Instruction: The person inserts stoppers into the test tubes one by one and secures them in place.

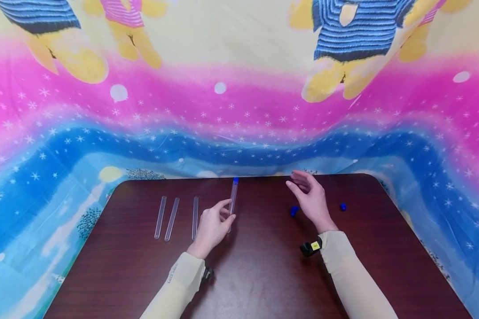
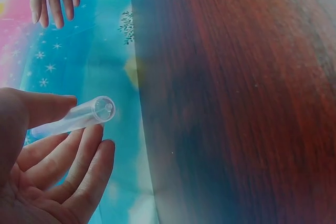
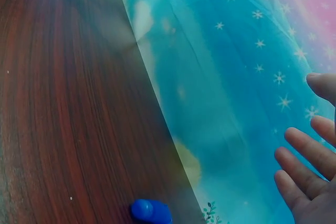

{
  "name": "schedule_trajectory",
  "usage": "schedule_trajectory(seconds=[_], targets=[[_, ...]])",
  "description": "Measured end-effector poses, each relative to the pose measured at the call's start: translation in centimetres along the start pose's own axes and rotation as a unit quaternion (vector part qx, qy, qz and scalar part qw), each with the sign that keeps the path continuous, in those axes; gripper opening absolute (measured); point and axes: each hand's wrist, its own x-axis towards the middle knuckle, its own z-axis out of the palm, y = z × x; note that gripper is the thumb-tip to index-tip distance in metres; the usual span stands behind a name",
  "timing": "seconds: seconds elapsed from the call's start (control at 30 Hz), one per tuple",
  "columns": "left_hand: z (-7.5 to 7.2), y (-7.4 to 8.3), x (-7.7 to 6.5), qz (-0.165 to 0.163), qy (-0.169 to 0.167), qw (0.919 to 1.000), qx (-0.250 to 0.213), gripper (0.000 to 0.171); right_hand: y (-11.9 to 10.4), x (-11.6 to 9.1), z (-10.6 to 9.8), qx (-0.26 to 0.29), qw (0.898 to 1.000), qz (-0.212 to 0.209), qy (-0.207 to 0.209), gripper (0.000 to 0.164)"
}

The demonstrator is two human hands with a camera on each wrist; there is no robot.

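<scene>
My left hand (image 1: 212, 227) pinches a clear test tube (image 1: 233, 197) between thumb and fingers, holding it nearly upright above the table. A blue cap (image 1: 235, 180) sits on the tube's upper end. In the left wrist view the rounded lower end of the tube (image 2: 104, 109) points toward the camera. My right hand (image 1: 313, 199) is raised with relaxed fingers, holding nothing. Near it on the table lie blue caps (image 1: 294, 211), with another blue cap (image 1: 343, 206) to its right. The right wrist view shows the open fingers (image 3: 304, 161) and a blue cap (image 3: 151, 211) below.
Left of my left hand, three clear tubes lie on the dark wooden table (image 1: 263, 274): one tube (image 1: 160, 217) farthest left, a second tube (image 1: 172, 219) beside it, and a third tube (image 1: 195, 217) closest to the hand. A patterned cloth (image 1: 239, 110) hangs behind the table.
</scene>
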Motion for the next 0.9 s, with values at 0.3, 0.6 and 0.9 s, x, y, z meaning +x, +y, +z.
schedule_trajectory(seconds=[0.3, 0.6, 0.9], targets=[[0.1, -0.7, -0.4, 0.002, 0.002, 0.9999, 0.010, 0.046, 0.5, -0.2, -0.7, -0.011, 1.000, 0.002, 0.011, 0.050], [0.2, -1.3, -0.8, -0.016, -0.006, 0.9997, 0.015, 0.046, 0.9, -0.5, -1.8, -0.024, 0.999, -0.005, 0.027, 0.049], [0.3, -1.7, -1.1, -0.031, -0.014, 0.9992, 0.021, 0.047, 1.0, -0.8, -2.6, -0.046, 0.998, 0.002, 0.033, 0.049]])
